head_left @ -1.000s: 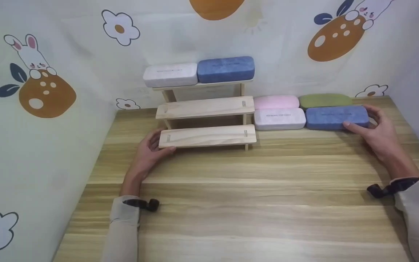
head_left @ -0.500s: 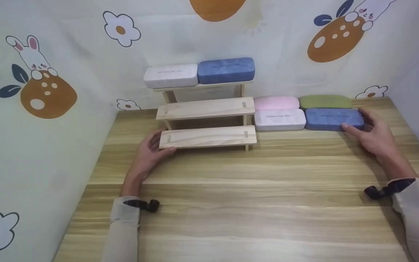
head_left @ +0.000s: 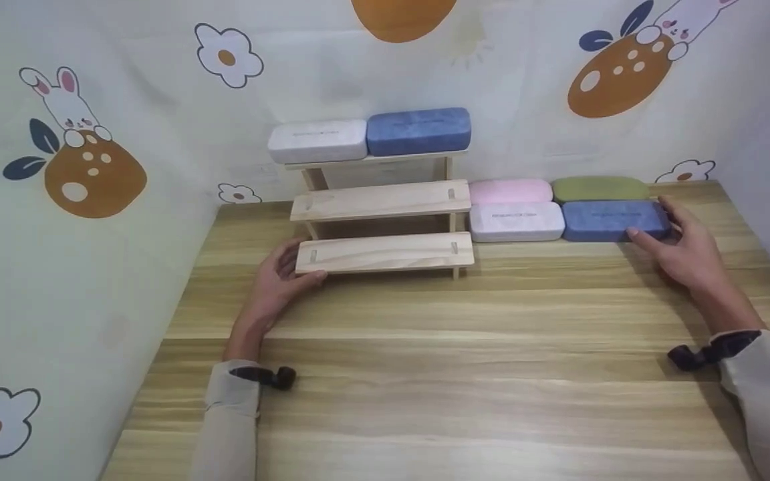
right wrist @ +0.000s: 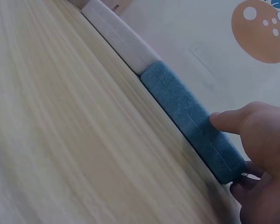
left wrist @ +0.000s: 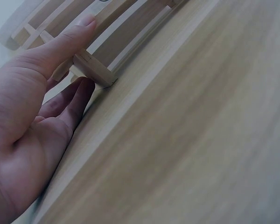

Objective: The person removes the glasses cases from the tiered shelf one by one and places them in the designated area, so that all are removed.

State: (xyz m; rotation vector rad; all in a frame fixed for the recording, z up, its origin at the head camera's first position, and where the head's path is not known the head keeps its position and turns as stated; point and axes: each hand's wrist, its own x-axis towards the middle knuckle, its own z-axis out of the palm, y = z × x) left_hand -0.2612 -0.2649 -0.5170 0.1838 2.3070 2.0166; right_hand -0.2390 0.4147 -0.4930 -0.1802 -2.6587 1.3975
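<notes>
My left hand (head_left: 273, 284) grips the left end of the lowest step of a three-tier wooden stand (head_left: 385, 254). In the left wrist view, the thumb lies along the step's edge and the fingers bend round beside a leg (left wrist: 95, 70). On the right, my right hand (head_left: 692, 254) holds the right end of a blue glasses case (head_left: 615, 220), thumb at its front edge. The right wrist view shows fingers behind the end of this blue case (right wrist: 191, 119). It lies flat on the table, lined up beside a white glasses case (head_left: 517, 222).
Behind those cases lie a pink case (head_left: 510, 191) and a green case (head_left: 599, 188), against the patterned wall (head_left: 525, 87). The stand's top tier carries another white case (head_left: 318, 140) and another blue case (head_left: 418, 131). The wood-grain table (head_left: 465, 374) stretches in front.
My right hand has slid the front blue case a little left, closing in on the white case, mostly in the first half second. My left hand keeps its grip on the stand.
</notes>
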